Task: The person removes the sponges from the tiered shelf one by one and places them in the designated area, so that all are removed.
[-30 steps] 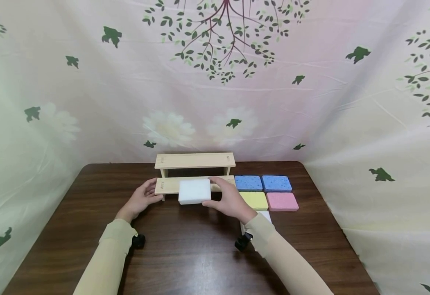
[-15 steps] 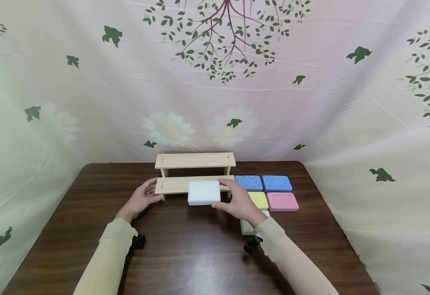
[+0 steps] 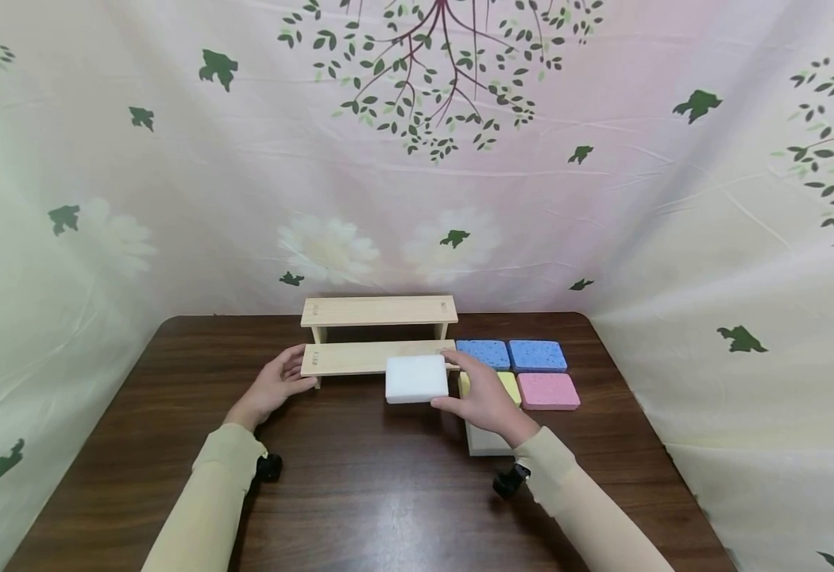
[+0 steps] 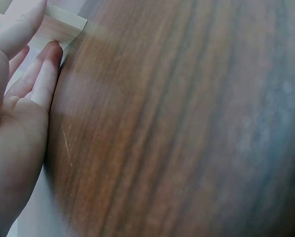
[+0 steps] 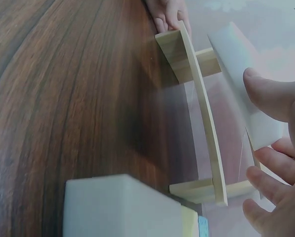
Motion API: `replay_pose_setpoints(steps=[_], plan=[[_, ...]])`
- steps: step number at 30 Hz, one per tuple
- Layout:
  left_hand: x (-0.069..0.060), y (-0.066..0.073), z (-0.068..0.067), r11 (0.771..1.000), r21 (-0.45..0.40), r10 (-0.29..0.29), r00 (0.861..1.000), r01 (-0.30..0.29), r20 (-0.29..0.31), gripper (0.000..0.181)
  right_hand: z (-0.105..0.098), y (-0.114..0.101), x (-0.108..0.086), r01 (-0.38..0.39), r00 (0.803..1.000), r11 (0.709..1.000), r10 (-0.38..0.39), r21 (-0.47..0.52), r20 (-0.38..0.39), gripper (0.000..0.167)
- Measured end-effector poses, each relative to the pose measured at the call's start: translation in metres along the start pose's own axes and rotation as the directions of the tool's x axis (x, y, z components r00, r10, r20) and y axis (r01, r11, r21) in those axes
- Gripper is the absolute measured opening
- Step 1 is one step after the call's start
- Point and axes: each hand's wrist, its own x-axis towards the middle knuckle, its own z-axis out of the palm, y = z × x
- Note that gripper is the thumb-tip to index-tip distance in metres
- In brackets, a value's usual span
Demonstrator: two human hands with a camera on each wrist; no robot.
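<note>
My right hand [image 3: 490, 401] pinches a white sponge [image 3: 415, 379] by its right edge, thumb on the near side. The sponge [image 5: 238, 74] is held raised just in front of the right half of a two-step wooden shelf [image 3: 360, 359], apart from its lower step in the right wrist view. At the shelf's left end, my left hand [image 3: 274, 385] has its fingers against or right beside the lower step; I cannot tell if they press it. In the left wrist view this hand [image 4: 19, 113] shows extended fingers near the wooden end [image 4: 63, 24].
Right of the shelf lie two blue sponges [image 3: 537, 356], a pink sponge [image 3: 549, 392], a yellow sponge [image 3: 508, 386] partly behind my right hand, and a second white sponge [image 3: 487, 442] nearer me. All rest on the dark wooden table [image 3: 360, 492]. A printed cloth [image 3: 388, 199] hangs behind.
My right hand has moved to the right and slightly nearer me, carrying the white sponge along the shelf's front. The left hand and the shelf have stayed in place.
</note>
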Motion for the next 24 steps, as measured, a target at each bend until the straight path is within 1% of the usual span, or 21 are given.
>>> replay_pose_setpoints(steps=[6, 16, 24], plan=[[-0.001, 0.002, 0.001, 1.000, 0.004, -0.003, 1.000, 0.003, 0.000, 0.087, -0.006, 0.005, -0.006, -0.031, 1.000, 0.999, 0.031, 0.006, -0.001, 0.085], [-0.001, 0.004, 0.002, 1.000, 0.014, -0.001, 1.000, 0.001, 0.000, 0.086, -0.019, 0.019, -0.021, -0.133, 0.991, 0.991, 0.134, 0.026, -0.005, 0.087], [-0.002, 0.005, 0.001, 1.000, 0.022, -0.005, 1.000, 0.005, -0.002, 0.087, -0.029, 0.029, -0.032, -0.139, 0.990, 0.990, 0.139, -0.007, -0.029, 0.088]])
